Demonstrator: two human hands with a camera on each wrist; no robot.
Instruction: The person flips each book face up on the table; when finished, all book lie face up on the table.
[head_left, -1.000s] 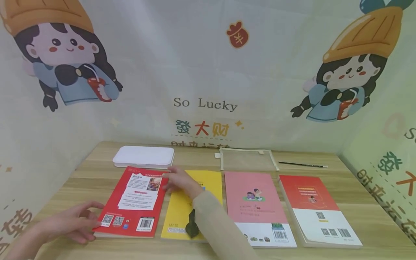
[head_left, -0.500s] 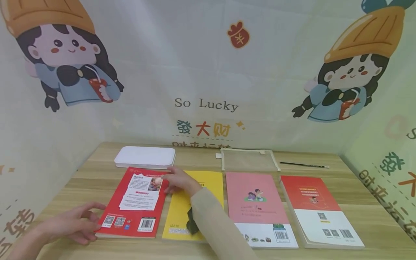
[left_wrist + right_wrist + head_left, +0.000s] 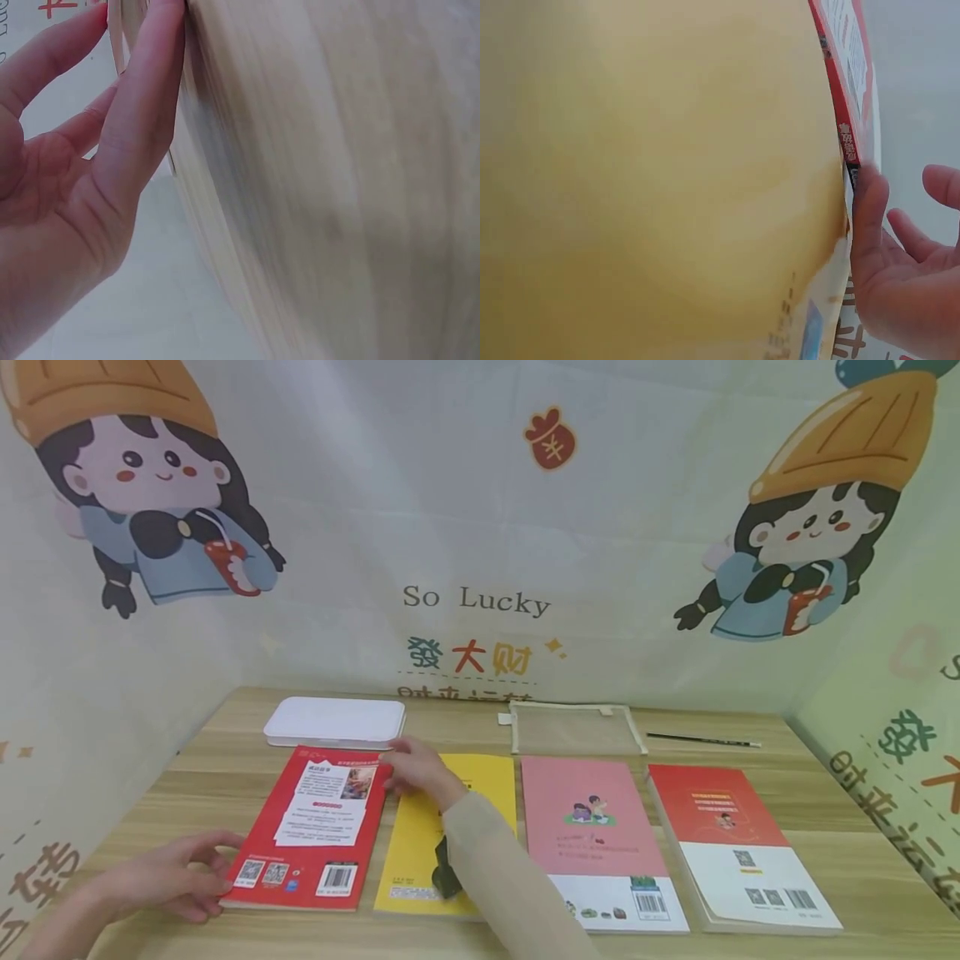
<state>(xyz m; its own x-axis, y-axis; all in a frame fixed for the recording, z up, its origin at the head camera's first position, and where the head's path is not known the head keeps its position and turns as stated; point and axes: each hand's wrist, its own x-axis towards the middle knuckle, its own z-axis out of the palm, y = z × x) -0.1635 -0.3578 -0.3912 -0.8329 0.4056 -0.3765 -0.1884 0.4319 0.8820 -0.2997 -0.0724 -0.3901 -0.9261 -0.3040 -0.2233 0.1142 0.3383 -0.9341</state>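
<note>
A red book (image 3: 318, 827) lies face down on the wooden table, printed with a white text panel and barcode. At its lower left corner my left hand (image 3: 168, 877) touches the edge with extended fingers. In the left wrist view, the fingers (image 3: 146, 97) reach to the page edge, fairly straight. My right hand (image 3: 423, 770) rests at the book's upper right edge, over the top of a yellow book (image 3: 412, 860). The right wrist view shows a finger (image 3: 870, 210) against the red spine (image 3: 840, 105), the others lifted away.
Right of the yellow book lie a pink book (image 3: 585, 818) and a red-and-white book (image 3: 738, 852). Behind them are a white case (image 3: 335, 720), a mesh zip pouch (image 3: 577, 728) and a black pencil (image 3: 701, 740). A printed cloth (image 3: 480, 527) hangs around the table.
My right hand's fingers have shifted slightly at the red book's upper right edge. The left hand stays at the lower left corner, and the books lie as before.
</note>
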